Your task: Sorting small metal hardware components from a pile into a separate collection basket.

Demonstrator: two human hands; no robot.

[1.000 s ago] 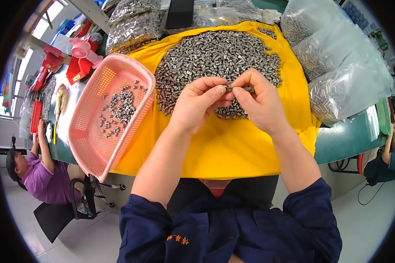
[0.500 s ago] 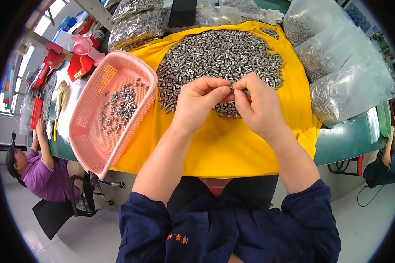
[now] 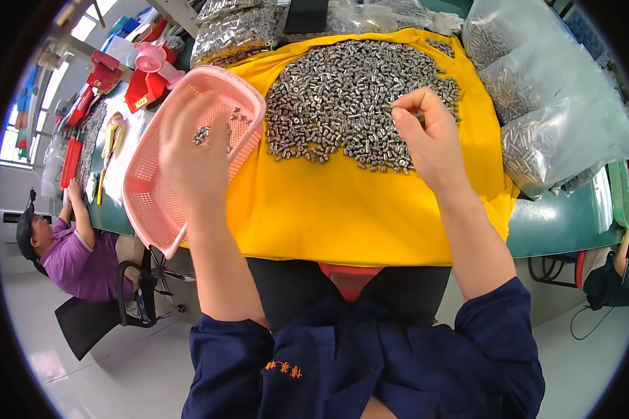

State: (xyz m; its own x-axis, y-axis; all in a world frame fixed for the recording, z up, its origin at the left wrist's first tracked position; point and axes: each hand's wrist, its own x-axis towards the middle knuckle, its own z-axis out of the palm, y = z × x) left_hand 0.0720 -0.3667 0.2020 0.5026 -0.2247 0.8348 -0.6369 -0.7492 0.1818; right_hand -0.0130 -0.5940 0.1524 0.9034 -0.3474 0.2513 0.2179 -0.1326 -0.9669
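Observation:
My left hand (image 3: 194,157) is over the pink perforated plastic basket (image 3: 141,199), smeared by motion, so its fingers cannot be made out. Some small shiny metal cylinders (image 3: 201,135) show in the basket around the hand; the rest are hidden beneath it. My right hand (image 3: 432,136) hovers at the right part of a wide heap of small metal cylinders (image 3: 353,91), thumb and forefinger pinched together. Whatever sits in that pinch is too small to tell. The heap lies on a yellow cloth (image 3: 321,223) spread over the green table.
Clear bags of metal parts (image 3: 538,146) stand along the right. Bagged parts (image 3: 234,35) and a black phone (image 3: 306,15) lie at the back. Left of the basket are a red bin (image 3: 145,91) and a pink fan (image 3: 154,59). A co-worker (image 3: 84,262) sits at far left, another at far right.
My hands were together over the heap with a small thing between their fingertips. The left has swung left over the basket; the right has shifted slightly right and away from me, still pinched.

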